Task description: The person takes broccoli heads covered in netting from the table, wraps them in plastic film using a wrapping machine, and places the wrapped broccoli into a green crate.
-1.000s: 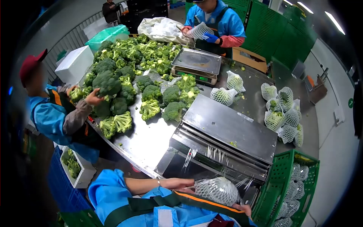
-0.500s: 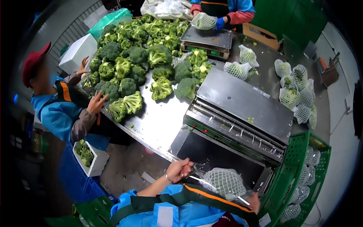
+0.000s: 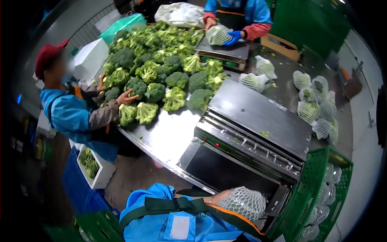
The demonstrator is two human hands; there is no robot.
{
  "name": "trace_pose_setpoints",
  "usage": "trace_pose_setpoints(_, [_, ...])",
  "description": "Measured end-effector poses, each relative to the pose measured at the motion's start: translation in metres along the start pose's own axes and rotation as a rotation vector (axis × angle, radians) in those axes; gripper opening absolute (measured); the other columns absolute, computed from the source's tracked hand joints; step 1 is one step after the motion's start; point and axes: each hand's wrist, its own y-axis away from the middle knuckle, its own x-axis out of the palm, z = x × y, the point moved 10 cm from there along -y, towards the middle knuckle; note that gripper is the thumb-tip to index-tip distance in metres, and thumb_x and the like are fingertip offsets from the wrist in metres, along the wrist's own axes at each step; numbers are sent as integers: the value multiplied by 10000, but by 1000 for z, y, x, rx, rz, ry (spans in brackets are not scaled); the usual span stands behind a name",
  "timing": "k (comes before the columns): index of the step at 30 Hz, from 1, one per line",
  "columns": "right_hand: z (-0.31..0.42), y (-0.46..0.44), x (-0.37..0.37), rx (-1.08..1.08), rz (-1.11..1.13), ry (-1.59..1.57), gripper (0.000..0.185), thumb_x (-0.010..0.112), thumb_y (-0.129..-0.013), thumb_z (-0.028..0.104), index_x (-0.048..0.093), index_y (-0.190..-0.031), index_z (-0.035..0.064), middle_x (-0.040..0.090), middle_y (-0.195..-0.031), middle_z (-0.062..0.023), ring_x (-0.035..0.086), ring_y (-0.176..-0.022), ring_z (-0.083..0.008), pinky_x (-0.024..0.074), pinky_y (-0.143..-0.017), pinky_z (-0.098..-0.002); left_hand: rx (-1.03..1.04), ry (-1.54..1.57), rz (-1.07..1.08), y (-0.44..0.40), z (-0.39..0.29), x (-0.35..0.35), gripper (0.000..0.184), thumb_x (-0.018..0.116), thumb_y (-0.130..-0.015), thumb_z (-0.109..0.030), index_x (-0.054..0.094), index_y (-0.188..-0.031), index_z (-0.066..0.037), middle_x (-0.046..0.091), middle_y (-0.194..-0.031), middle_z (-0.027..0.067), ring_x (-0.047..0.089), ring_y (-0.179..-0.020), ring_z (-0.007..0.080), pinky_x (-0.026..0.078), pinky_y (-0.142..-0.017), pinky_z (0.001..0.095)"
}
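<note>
A broccoli head in a white foam net and clear film point(image 3: 244, 204) is at the near edge of the wrapping machine, close to my body. My left hand point(image 3: 221, 196) is against its left side, closed on it, with the fingertips hidden behind the net. My right hand is out of sight, behind the wrapped head or my apron. Beyond the wrapped head lies the machine's black plate point(image 3: 225, 169). The steel film wrapper point(image 3: 258, 111) stands behind that plate.
Loose broccoli point(image 3: 157, 72) is heaped on the steel table. At left a co-worker point(image 3: 68, 105) touches the heap; another point(image 3: 242, 16) holds a netted head over a scale point(image 3: 223, 50). Netted heads point(image 3: 318, 101) lie at right. A green crate point(image 3: 310, 193) holds several wrapped heads.
The wrapped head has turned, its loose film now drawn in. My left hand has moved right against it, and my right hand has gone from view. The left co-worker now grips a broccoli.
</note>
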Motion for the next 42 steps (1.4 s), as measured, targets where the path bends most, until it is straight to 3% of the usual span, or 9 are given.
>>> trace_pose_setpoints(3, [41, 24, 14, -148, 159, -206, 715, 558, -757, 574, 439, -1258, 78, 488, -1232, -164, 492, -1114, -266, 381, -954, -443, 256, -330, -136, -14, -31, 29, 249, 433, -929, -289, 522, -947, -57, 591, -853, 57, 585, -784, 166, 492, -738, 305])
trace_pose_setpoints(6, [88, 54, -31, -459, 48, -167, 682, 584, -770, 464, 367, -1303, 97, 464, -1264, -146, 472, -1139, -276, 367, -964, -457, 756, -2068, -219, -46, -27, 157, 204, 366, -930, -218, 452, -931, -32, 439, -916, 68, 427, -875, 168, 348, -847, 264])
trace_pose_setpoints(13, [233, 203, -196, -1158, -135, -317, 623, 330, -860, 563, 484, -1230, 86, 532, -1200, -125, 506, -1087, -285, 388, -935, -460, 590, -2794, 150, -99, 1, 222, 515, 583, -750, -100, 411, -1222, 9, 369, -1268, 213, 370, -1177, 344, 274, -997, 406])
trace_pose_setpoints(19, [127, 234, -378, -535, -967, -557, 646, 458, -750, 585, 487, -1233, 157, 505, -1246, -69, 464, -1134, -287, 321, -977, -477, 908, -2815, -376, -86, -118, 263, 331, 564, -778, -57, 517, -1105, -31, 412, -1260, 178, 396, -1186, 305, 291, -995, 392])
trace_pose_setpoints(25, [107, 231, -513, -698, -1270, -372, 627, 380, -836, 559, 455, -1248, 92, 542, -1151, -123, 518, -1034, -291, 406, -908, -447, 983, -2792, -678, -84, -298, 286, 351, 596, -769, -130, 522, -1106, -64, 496, -1139, 102, 438, -1104, 284, 351, -930, 366])
trace_pose_setpoints(27, [112, 308, -579, -242, -2165, 494, 643, 425, -854, 488, 350, -1326, 58, 468, -1257, -160, 487, -1097, -312, 368, -956, -396, 800, -2822, -851, -109, -361, 273, 509, 639, -736, -252, 484, -1183, -65, 458, -1207, 170, 393, -1166, 314, 323, -978, 387])
trace_pose_setpoints(31, [257, 190, -361, -698, -1119, 739, 555, 499, -861, 241, 329, -1321, -20, 441, -1287, -177, 471, -1130, -293, 353, -953, -329, 212, -3086, -1423, -169, -434, 269, 1053, 740, -572, -505, 184, -1392, -151, 236, -1407, 213, 235, -1289, 391, 280, -1023, 443])
trace_pose_setpoints(35, [245, 83, -188, -296, -1228, 1759, 487, 547, -800, 128, 426, -1247, -24, 480, -1217, -194, 457, -1127, -325, 355, -937, -361, -550, -2909, -1565, -154, -558, 174, 1325, 801, -367, -610, 93, -1415, -217, 161, -1419, 255, 241, -1282, 429, 278, -1014, 509])
trace_pose_setpoints(42, [256, 75, -208, -194, -1445, 1603, 359, 528, -871, 211, 482, -1168, 14, 596, -935, -225, 577, -816, -372, 438, -696, -403, -156, -3069, -1394, -170, -511, 204, 762, 768, -491, -438, 484, -1176, -262, 447, -1165, 125, 438, -1107, 358, 409, -875, 508])
